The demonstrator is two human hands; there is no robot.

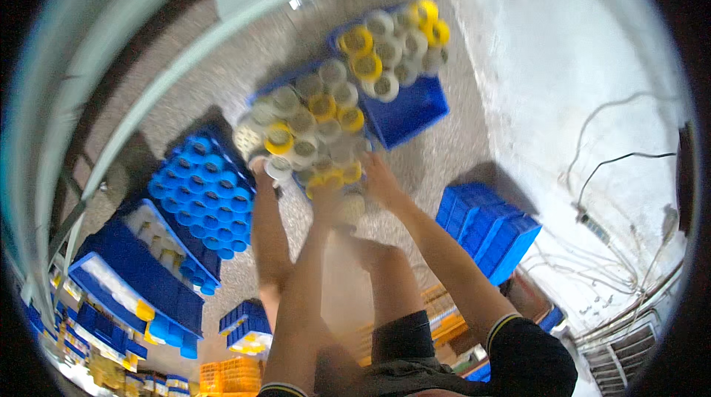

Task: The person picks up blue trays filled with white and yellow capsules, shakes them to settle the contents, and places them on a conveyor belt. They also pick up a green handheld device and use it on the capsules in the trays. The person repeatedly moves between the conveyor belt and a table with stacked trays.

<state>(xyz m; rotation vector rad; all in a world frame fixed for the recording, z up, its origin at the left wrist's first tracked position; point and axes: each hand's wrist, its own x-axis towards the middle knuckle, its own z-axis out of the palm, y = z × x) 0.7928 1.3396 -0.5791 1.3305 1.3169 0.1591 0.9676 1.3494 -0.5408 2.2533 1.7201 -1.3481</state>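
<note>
A blue crate point(255, 94) heaped with round, cup-like white and yellow pieces point(322, 107) stands on the floor ahead of me. My left hand point(324, 195) reaches down to the near end of the heap, beside several yellow pieces. It is smeared by motion, so its fingers cannot be made out. At the heap's right side is my right hand point(381, 181), close to the crate's edge. Its fingertips are blurred and partly lost against the pieces, so its grip is unclear. A perforated pale shoe point(247, 141) is by the crate's left side.
Behind and right, a second blue crate point(415, 112) carries similar pieces. Left stands a crate of bright blue round pieces point(204, 189), with more loaded crates nearer. Stacked blue crates point(485, 230) stand right, near a white wall point(533, 64) with loose cables. A pale pipe point(159, 89) curves along the left.
</note>
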